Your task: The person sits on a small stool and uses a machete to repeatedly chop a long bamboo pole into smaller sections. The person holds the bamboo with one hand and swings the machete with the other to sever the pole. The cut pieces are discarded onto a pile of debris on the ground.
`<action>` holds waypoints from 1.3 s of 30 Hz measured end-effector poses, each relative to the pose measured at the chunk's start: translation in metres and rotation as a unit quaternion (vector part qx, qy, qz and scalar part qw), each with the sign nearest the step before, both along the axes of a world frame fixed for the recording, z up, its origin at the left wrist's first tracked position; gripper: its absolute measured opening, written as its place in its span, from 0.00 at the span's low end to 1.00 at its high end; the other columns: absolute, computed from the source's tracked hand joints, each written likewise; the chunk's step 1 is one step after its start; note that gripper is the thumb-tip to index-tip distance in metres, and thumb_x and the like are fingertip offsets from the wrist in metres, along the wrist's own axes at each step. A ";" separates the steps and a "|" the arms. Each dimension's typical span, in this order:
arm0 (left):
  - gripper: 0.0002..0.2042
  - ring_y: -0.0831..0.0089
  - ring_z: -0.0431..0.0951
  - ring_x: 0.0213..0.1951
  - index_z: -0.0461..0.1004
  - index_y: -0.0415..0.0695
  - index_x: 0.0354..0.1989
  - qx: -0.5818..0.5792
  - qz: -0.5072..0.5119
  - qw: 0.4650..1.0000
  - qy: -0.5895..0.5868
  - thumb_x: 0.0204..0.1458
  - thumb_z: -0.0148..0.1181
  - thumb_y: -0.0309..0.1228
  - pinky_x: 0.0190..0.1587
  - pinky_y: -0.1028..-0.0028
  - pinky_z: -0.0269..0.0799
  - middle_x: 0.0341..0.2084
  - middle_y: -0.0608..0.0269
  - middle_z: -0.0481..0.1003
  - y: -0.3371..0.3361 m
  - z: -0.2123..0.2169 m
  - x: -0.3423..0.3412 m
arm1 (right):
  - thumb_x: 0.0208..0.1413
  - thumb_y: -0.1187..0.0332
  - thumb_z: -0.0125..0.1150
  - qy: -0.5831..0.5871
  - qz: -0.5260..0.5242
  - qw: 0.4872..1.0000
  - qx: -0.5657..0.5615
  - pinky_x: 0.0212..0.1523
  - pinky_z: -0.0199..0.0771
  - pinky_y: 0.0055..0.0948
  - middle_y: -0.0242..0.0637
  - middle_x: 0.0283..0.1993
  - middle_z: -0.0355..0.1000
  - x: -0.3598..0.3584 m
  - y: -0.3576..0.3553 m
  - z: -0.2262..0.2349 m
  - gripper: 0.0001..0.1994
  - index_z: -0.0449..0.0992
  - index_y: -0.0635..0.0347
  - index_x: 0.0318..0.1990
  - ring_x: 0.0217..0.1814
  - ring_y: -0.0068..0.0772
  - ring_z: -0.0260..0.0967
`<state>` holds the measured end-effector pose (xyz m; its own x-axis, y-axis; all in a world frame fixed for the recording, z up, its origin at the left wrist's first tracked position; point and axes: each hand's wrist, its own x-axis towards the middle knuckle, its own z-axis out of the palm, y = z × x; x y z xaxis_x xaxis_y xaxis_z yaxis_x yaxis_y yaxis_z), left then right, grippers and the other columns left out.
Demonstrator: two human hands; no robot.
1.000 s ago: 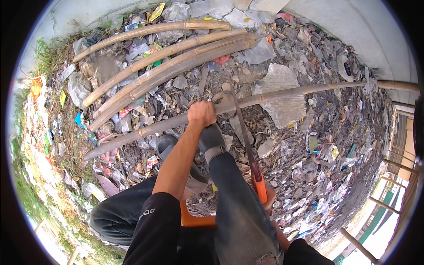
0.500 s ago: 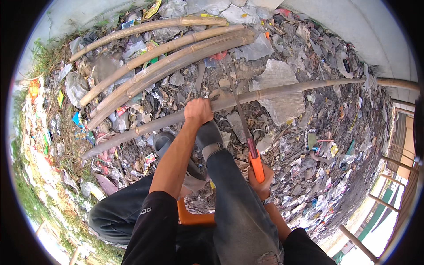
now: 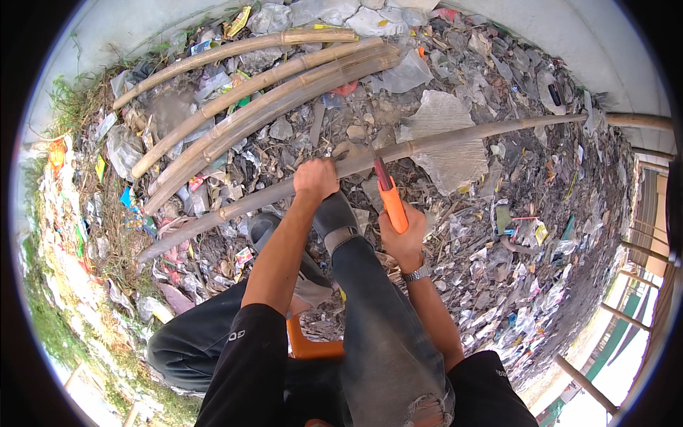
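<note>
The left hand (image 3: 315, 178) is gripping a long grey-brown bamboo pole (image 3: 256, 198), its fingers curling closed around it; the pole is running from the littered ground at the lower left of those fingers, through them, and away to the upper right. The right hand (image 3: 404, 235) is clasping the orange handle of a saw (image 3: 393, 203), its fingers closing firmly on the grip, though some are hiding from view. Just ahead of the right fingers, the saw's dark red shank is meeting the pole to the right of the left hand, while the thin blade is barely showing beyond. A grey boot (image 3: 336, 217) is resting just below the left fingers, right beside the pole. A metal wristwatch (image 3: 416, 272) is circling the wrist behind the right fingers. Beyond the left fingers, toward the upper left, several bamboo lengths (image 3: 235, 47) are lying roughly side by side on the rubbish. A ridged grey slab (image 3: 452, 171) is lying under the pole's line, up and to the right of the right fingers. Behind both sets of fingers, an orange stool (image 3: 316, 349) is showing between the person's legs.
</note>
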<state>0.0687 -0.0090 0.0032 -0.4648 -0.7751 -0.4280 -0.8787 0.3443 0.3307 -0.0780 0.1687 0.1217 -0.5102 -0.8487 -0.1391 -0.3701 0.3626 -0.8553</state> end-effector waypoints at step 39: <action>0.20 0.58 0.85 0.50 0.82 0.47 0.49 -0.058 -0.010 0.980 -0.188 0.53 0.67 0.46 0.57 0.57 0.74 0.47 0.54 0.84 0.003 0.011 -0.023 | 0.41 0.74 0.66 -0.009 0.059 0.998 0.030 0.36 0.78 0.46 0.52 0.34 0.77 0.014 0.216 0.036 0.22 0.76 0.61 0.48 0.36 0.62 0.77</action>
